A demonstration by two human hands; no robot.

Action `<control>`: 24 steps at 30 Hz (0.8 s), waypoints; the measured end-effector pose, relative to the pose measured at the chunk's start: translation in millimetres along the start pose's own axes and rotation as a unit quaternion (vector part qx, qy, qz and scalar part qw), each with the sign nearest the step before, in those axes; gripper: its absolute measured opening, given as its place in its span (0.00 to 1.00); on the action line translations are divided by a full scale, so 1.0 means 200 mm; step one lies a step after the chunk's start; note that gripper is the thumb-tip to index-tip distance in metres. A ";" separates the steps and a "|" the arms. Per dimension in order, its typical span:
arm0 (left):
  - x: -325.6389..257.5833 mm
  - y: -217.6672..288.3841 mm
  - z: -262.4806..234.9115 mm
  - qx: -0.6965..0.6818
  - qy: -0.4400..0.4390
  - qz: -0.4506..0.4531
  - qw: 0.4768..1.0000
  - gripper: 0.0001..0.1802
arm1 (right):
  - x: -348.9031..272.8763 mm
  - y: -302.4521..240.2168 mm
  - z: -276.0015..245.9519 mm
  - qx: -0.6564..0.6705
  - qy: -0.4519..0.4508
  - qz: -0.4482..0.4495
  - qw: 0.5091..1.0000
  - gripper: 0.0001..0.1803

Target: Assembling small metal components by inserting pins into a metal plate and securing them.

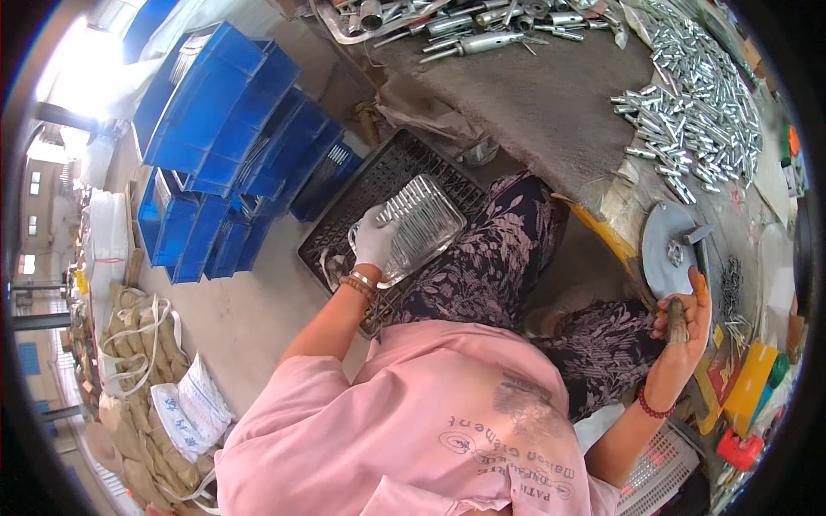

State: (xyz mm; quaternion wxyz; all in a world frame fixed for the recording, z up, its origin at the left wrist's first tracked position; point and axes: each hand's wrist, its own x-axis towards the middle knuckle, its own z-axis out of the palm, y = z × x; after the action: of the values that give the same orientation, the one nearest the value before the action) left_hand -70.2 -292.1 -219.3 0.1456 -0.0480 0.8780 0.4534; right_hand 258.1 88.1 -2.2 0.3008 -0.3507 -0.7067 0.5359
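Note:
My left hand (376,241), in a white glove, grips the left edge of a shiny rectangular tray (434,245) holding a row of slim metal pieces. The tray rests tilted over a black plastic crate (331,211), beside my thigh. My bare right hand (680,331) is raised at the bench edge, its fingers partly curled, one stretched up with an orange tip. A dark, worn-looking piece or finger cover shows at the thumb; which one I cannot tell. Just beyond the fingertips is the dark lever (699,245) of a grey round disc (667,245).
Stacked blue bins (206,112) with metal pieces stand at the left. On the bench (551,103) lie a heap of silver metal tubes (697,112) and larger metal parts (477,43). Brown sacks (142,370) are at lower left, and a white plastic basket (658,469) at lower right.

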 end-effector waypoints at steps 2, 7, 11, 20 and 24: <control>0.11 -0.33 0.02 0.050 0.034 0.032 0.998 0.37 | 0.00 0.00 0.01 -0.009 0.017 0.010 1.000 0.29; 0.12 -0.26 0.07 0.016 0.021 -0.020 0.999 0.36 | -0.01 0.01 0.01 -0.002 0.013 -0.008 1.000 0.29; 0.20 -0.31 0.05 0.121 0.062 0.035 0.990 0.35 | 0.00 0.03 0.02 -0.001 0.016 -0.012 1.000 0.29; 0.18 -0.11 0.02 0.044 0.089 0.064 0.993 0.31 | -0.02 -0.06 0.03 0.005 0.007 -0.001 1.000 0.28; 0.29 0.20 -0.09 0.044 0.206 0.221 0.952 0.17 | -0.01 -0.06 0.04 0.028 -0.030 0.038 0.998 0.29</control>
State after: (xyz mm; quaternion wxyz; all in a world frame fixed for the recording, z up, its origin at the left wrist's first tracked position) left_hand -137.9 -280.4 -196.3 -0.1404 0.0618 0.8968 0.4151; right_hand 251.1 80.8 7.9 0.2687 -0.3521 -0.6865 0.5767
